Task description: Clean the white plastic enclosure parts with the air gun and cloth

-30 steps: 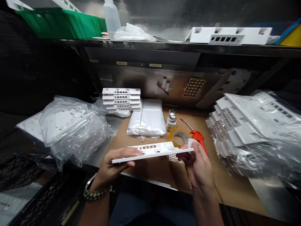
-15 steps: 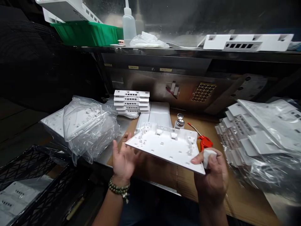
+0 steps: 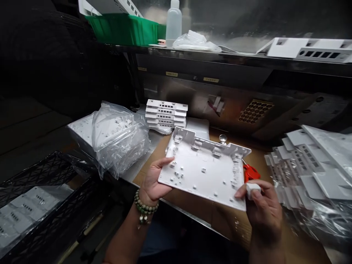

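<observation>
Head view on my screen shows both of the person's hands up over the near edge of the bench, with a white panel (image 3: 203, 172) between them. I see the panel tilted, its ribbed inner face towards the camera and its raised, notched wall along the far side. The left hand (image 3: 154, 181) grips the panel's left edge, thumb lying on the upper face and fingers underneath; a bead bracelet (image 3: 145, 209) sits on that wrist. The right hand (image 3: 264, 209) is closed around a small white pad (image 3: 252, 189), pinched between thumb and fingers, and I read its thumb as touching the panel's near right corner.

Under the panel lies a cardboard sheet (image 3: 225, 223). Just past the panel's right edge an orange blow gun (image 3: 249, 171) pokes out, and a small metal-capped jar (image 3: 223, 138) shows above the far wall. Further back stands a stack of white panels (image 3: 166, 114). To the left is a clear bag of parts (image 3: 118, 135), and to the right more bagged parts (image 3: 310, 172). Near left I see a black crate (image 3: 41, 190). On the far shelf stand a green bin (image 3: 123, 29) and a plastic bottle (image 3: 173, 22).
</observation>
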Available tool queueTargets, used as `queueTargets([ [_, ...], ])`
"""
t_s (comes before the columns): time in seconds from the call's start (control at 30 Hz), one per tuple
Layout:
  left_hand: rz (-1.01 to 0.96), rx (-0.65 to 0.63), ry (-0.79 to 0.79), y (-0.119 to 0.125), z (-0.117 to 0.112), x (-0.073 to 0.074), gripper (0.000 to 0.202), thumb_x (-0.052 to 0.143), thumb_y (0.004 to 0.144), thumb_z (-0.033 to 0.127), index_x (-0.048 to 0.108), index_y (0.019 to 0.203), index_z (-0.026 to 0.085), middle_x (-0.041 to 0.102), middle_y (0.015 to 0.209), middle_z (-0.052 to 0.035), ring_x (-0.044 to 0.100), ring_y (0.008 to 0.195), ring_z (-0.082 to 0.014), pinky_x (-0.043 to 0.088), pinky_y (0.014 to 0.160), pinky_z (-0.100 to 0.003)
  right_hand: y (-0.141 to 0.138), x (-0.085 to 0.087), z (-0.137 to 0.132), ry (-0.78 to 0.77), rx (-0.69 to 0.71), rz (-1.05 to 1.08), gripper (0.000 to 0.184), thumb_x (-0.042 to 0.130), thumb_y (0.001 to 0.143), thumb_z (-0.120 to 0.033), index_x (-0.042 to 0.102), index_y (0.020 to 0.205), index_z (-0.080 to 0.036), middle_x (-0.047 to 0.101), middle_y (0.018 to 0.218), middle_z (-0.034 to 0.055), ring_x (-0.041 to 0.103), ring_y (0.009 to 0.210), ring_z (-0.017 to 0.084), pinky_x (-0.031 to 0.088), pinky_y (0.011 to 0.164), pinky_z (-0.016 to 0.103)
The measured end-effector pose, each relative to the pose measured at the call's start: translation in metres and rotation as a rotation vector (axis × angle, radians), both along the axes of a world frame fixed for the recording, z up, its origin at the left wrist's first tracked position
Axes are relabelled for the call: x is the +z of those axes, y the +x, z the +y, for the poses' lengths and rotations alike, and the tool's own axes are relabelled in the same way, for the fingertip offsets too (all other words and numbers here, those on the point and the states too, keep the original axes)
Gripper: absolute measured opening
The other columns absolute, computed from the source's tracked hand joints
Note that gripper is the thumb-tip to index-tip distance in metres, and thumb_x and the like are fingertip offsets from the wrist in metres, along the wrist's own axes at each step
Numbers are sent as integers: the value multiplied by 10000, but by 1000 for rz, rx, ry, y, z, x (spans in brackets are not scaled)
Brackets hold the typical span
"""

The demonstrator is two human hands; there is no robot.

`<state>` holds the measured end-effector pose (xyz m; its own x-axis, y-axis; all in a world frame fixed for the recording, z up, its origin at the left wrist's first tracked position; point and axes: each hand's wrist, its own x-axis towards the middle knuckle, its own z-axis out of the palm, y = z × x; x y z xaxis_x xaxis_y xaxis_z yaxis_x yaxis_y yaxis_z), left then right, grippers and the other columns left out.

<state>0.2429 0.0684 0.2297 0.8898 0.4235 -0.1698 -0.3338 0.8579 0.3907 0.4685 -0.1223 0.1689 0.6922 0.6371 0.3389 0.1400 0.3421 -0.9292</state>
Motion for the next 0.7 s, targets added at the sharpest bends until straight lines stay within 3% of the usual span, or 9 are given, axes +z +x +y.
queueTargets([
  [0.13,-56,63,67,4,-6,0,1048,532,530,3,413,1554,196,645,1431,-115,560,1351,-379,294,1219,-641,12,-3,4,-22,1,-7,258,704,896,-450,637,1058,-260,714,737,43,652,714,219,476,679,357],
  [0.2,-65,112,77,6,-10,0,1091,506,517,-5,383,1573,239,631,1453,-85,550,1365,-366,283,1227,-644,13,-1,8,-89,-81,-33,301,729,885,-466,647,1082,-253,750,898,67,689,884,245,511,823,423],
  [0.27,-58,175,82,8,-15,1,1080,494,556,-17,354,1589,268,616,1473,-68,539,1378,-356,283,1231,-642,5,5,13,-150,-271,-89,320,758,867,-456,682,1087,-236,738,1037,73,678,997,251,488,945,464],
  [0.33,-39,248,95,12,-20,3,1030,487,642,-38,323,1599,304,603,1490,-52,530,1389,-339,291,1234,-629,-16,17,17,-176,-390,-230,250,774,862,-408,729,1035,-232,712,1057,58,660,986,229,482,953,432],
  [0.4,-17,311,114,17,-26,5,986,487,723,-51,293,1605,345,593,1501,-34,533,1390,-315,306,1236,-604,-46,33,21,-176,-269,-437,140,770,876,-315,753,999,-250,688,1006,40,646,940,205,499,886,375],
  [0.5,2,379,118,24,-38,9,972,511,780,-50,239,1618,361,586,1508,-32,553,1373,-297,339,1231,-563,-92,55,32,-136,53,-647,225,731,894,-173,737,1100,-266,657,964,34,634,900,182,519,782,318],
  [0.6,36,428,109,26,-47,11,1009,558,793,-46,172,1631,363,603,1488,-42,589,1337,-283,371,1220,-520,-120,65,45,-78,94,-699,228,706,893,-118,727,1091,-230,648,903,36,625,837,173,525,740,311],
  [0.7,76,454,101,24,-50,10,1021,590,781,-45,199,1623,379,620,1469,-23,613,1309,-269,390,1212,-482,-127,65,51,-69,85,-711,168,688,895,-111,724,1026,-210,648,862,37,625,786,173,530,719,318],
])
